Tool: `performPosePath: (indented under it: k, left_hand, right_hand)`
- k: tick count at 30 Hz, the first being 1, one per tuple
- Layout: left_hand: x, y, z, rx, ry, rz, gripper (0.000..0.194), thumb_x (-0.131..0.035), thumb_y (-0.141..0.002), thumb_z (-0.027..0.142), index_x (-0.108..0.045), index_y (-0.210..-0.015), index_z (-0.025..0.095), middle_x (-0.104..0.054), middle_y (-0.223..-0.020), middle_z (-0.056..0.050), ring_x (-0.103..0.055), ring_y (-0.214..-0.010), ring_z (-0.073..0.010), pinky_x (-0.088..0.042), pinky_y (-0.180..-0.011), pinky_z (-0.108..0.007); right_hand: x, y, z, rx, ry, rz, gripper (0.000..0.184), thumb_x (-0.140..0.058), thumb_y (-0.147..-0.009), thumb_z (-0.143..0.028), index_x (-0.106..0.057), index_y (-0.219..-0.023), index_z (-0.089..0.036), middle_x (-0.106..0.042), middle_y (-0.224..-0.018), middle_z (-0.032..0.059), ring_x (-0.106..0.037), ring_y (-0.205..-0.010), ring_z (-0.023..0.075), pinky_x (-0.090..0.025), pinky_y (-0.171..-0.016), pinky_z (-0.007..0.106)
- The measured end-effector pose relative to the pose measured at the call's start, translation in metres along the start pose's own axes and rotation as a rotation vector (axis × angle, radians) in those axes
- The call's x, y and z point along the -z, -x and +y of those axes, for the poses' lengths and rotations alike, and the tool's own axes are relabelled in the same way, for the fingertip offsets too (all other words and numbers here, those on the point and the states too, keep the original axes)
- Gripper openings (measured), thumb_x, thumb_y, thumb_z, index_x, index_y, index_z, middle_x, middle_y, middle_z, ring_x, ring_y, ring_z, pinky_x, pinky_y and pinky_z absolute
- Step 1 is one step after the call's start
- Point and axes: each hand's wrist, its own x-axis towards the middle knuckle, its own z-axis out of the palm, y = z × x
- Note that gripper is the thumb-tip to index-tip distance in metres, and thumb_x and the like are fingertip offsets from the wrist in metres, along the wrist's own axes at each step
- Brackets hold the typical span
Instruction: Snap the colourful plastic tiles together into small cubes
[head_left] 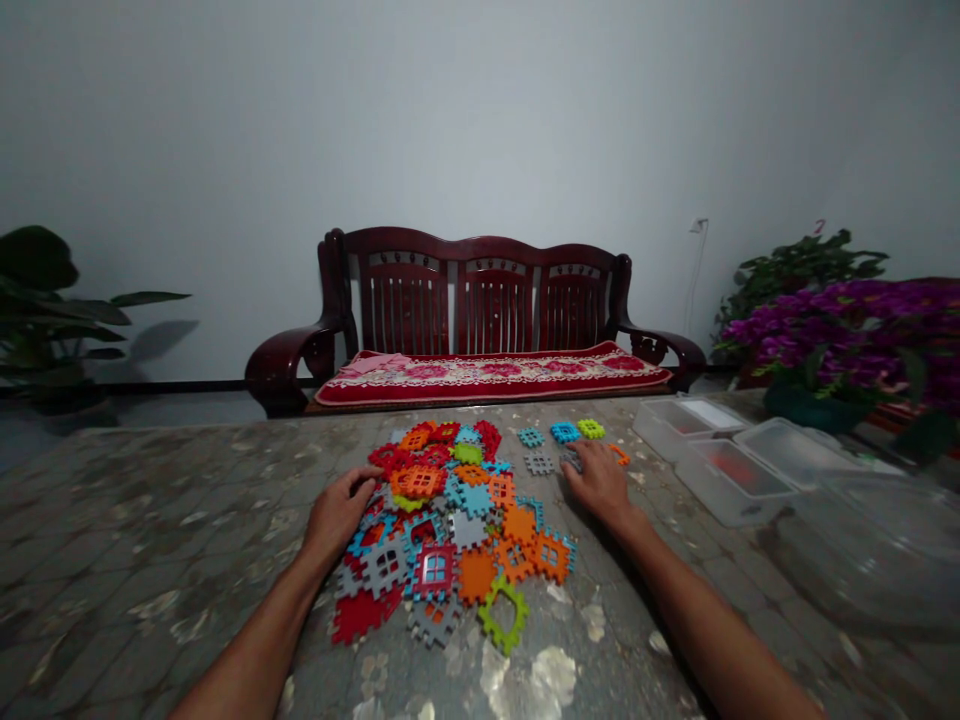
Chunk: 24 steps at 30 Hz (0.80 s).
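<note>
A heap of interlocking plastic building tiles (471, 528) in red, orange, blue, grey and green lies on the table before me. My left hand (341, 512) rests at the heap's left edge, fingers loosely bent and apart, with nothing visible in them. To the right of the heap, my right hand (600, 480) has its fingertips down on a grey tile (573, 460), which it partly covers. Around that hand lie another grey tile (538, 463), a teal tile (531, 437), a blue tile (564, 432), a green tile (591, 428) and a partly hidden orange tile (619, 454).
Clear plastic boxes (739, 485) stand on the patterned table (187, 540) at the right, one with something reddish inside. Purple flowers (847, 325) in a green pot are beyond them. A dark wooden bench (491, 300) with a red cushion stands behind the table.
</note>
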Motion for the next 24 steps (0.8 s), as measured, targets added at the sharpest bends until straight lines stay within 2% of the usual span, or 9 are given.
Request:
performPosePath:
  k: [2,7,12,16,19,24]
  left_hand:
    - [0.0,0.0,0.002,0.001,-0.015,-0.002,0.036,-0.054,-0.08,0.042,-0.079,-0.099,0.026,-0.082,-0.107,-0.004,-0.075,-0.101,-0.0254,-0.057,-0.09,-0.033]
    - [0.002,0.001,0.004,0.007,-0.032,-0.004,0.035,-0.054,-0.08,0.04,-0.079,-0.1,0.026,-0.082,-0.11,-0.005,-0.075,-0.104,-0.0264,-0.055,-0.093,-0.034]
    - [0.0,0.0,0.0,0.012,-0.005,-0.004,0.034,-0.055,-0.081,0.041,-0.079,-0.1,0.026,-0.082,-0.11,-0.005,-0.075,-0.105,-0.0258,-0.055,-0.094,-0.034]
    - [0.0,0.001,0.0,0.003,-0.009,-0.001,0.034,-0.054,-0.081,0.041,-0.078,-0.101,0.026,-0.082,-0.109,-0.004,-0.075,-0.103,-0.0254,-0.056,-0.093,-0.033]
    - [0.001,0.002,0.003,0.014,-0.021,0.007,0.033,-0.054,-0.081,0.039,-0.079,-0.1,0.026,-0.083,-0.106,-0.003,-0.076,-0.101,-0.0251,-0.056,-0.09,-0.032]
    - [0.002,0.003,0.007,0.013,-0.028,0.01,0.033,-0.055,-0.081,0.039,-0.079,-0.098,0.027,-0.083,-0.104,-0.003,-0.076,-0.099,-0.0247,-0.057,-0.088,-0.032]
  right_hand:
    - [0.005,0.008,-0.009,0.046,-0.089,-0.02,0.031,-0.057,-0.094,-0.028,-0.074,-0.119,-0.02,-0.072,-0.122,0.0113,-0.062,-0.116,0.0259,-0.045,-0.104,0.036]
    - [0.007,0.028,-0.037,0.077,-0.209,-0.18,0.032,-0.06,-0.092,-0.036,-0.077,-0.115,-0.019,-0.074,-0.112,0.0087,-0.068,-0.1,0.0228,-0.049,-0.089,0.031]
    - [0.002,0.035,-0.05,0.106,-0.222,-0.284,0.026,-0.068,-0.085,-0.034,-0.079,-0.105,-0.022,-0.075,-0.108,0.0073,-0.068,-0.103,0.0233,-0.048,-0.089,0.03]
    - [-0.002,0.034,-0.051,0.096,-0.242,-0.278,0.016,-0.065,-0.083,-0.022,-0.077,-0.093,-0.021,-0.076,-0.1,0.0055,-0.067,-0.095,0.0206,-0.047,-0.083,0.027]
    - [-0.003,0.032,-0.05,0.095,-0.218,-0.271,0.019,-0.059,-0.081,-0.012,-0.075,-0.087,-0.02,-0.075,-0.098,0.0056,-0.067,-0.095,0.0201,-0.046,-0.083,0.027]
    - [0.002,0.03,-0.044,0.026,-0.14,-0.252,0.023,-0.054,-0.086,-0.014,-0.074,-0.095,-0.02,-0.076,-0.101,0.0074,-0.067,-0.096,0.0211,-0.045,-0.081,0.027]
